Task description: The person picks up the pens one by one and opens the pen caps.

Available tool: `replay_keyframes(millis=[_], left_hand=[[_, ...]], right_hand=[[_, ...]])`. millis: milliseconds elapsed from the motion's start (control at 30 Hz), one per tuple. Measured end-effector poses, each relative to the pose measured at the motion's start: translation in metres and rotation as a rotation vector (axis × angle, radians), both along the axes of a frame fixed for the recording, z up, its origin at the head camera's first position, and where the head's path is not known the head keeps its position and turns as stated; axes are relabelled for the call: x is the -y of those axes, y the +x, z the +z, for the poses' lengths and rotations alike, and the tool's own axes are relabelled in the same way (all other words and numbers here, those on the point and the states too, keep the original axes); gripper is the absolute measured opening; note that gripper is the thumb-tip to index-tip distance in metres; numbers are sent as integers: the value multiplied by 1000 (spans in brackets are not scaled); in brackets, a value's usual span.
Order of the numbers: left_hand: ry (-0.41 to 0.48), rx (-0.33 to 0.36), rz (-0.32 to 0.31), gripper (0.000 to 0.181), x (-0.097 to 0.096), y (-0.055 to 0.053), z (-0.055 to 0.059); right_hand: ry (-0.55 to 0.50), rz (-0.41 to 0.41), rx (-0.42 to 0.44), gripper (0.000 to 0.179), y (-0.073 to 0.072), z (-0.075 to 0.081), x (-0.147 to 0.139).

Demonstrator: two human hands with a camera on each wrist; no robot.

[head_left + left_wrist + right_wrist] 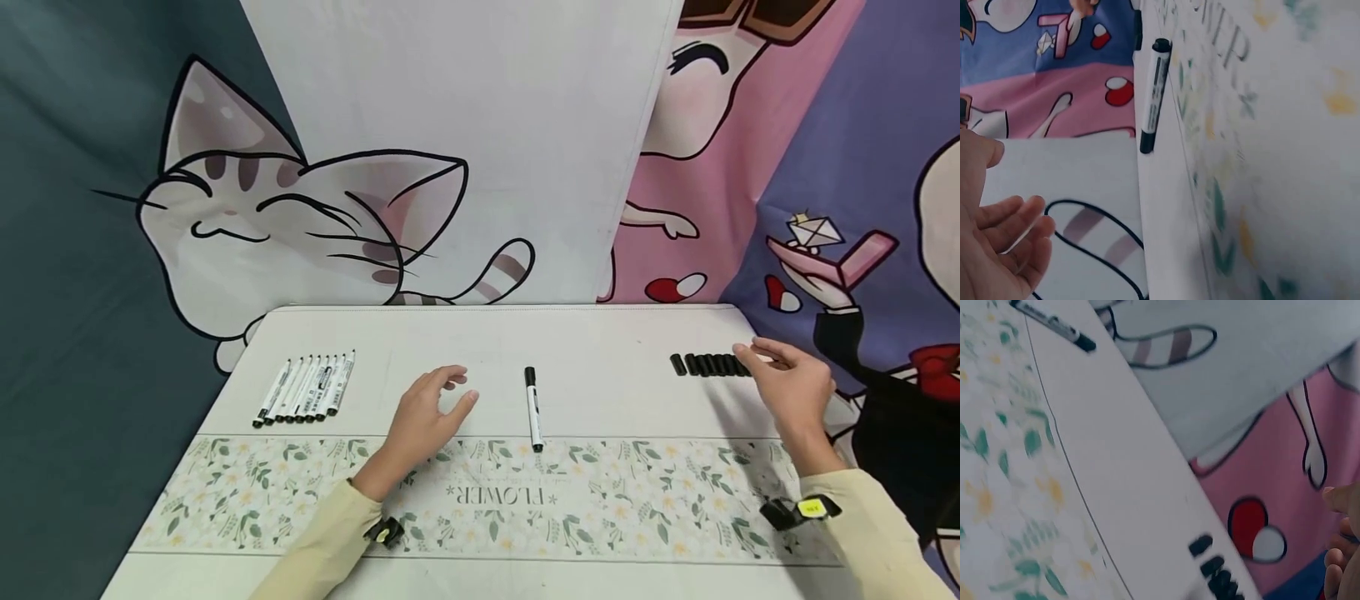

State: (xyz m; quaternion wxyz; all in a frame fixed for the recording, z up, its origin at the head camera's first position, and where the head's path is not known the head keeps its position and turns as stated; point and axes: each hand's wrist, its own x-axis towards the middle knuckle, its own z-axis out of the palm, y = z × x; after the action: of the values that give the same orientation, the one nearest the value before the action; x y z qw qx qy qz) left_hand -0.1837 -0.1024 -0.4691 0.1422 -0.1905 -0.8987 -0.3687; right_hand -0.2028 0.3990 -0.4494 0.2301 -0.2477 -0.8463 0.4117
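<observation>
A white marker (534, 412) with a black cap lies on the table between the hands, its cap toward the far edge; the left wrist view shows this marker (1155, 97) too. My left hand (426, 414) hovers left of it, fingers loosely bent, thumb apart, holding nothing. My right hand (797, 390) is above the right end of a row of short black marker caps (705, 365), hiding part of that row. Its fingers are bent with a gap at the thumb, and nothing shows between them. In the right wrist view, only its fingers (1340, 500) enter at the edge.
Several uncapped white markers (307, 389) lie side by side at the table's left. A floral printed band (495, 533) crosses the white tablecloth (457, 329). Behind the table hangs a cartoon-printed curtain (480, 125).
</observation>
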Motion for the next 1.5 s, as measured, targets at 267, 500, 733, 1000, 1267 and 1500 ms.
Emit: replay_keyframes(millis=[267, 500, 733, 1000, 1267, 1500], left_hand=[[-67, 57, -48, 47, -37, -6, 2], [-77, 143, -67, 50, -61, -13, -6], [-52, 287, -33, 62, -80, -20, -18], [-43, 381, -4, 65, -93, -24, -31], [-35, 413, 24, 64, -95, -28, -42], [-52, 436, 25, 61, -98, -30, -46]], right_hand=[[82, 147, -200, 38, 29, 13, 52], [101, 262, -263, 31, 47, 21, 91], [142, 353, -277, 31, 59, 20, 120], [152, 440, -271, 32, 68, 16, 141], [171, 499, -251, 32, 71, 5, 154], [168, 524, -241, 31, 72, -2, 159]])
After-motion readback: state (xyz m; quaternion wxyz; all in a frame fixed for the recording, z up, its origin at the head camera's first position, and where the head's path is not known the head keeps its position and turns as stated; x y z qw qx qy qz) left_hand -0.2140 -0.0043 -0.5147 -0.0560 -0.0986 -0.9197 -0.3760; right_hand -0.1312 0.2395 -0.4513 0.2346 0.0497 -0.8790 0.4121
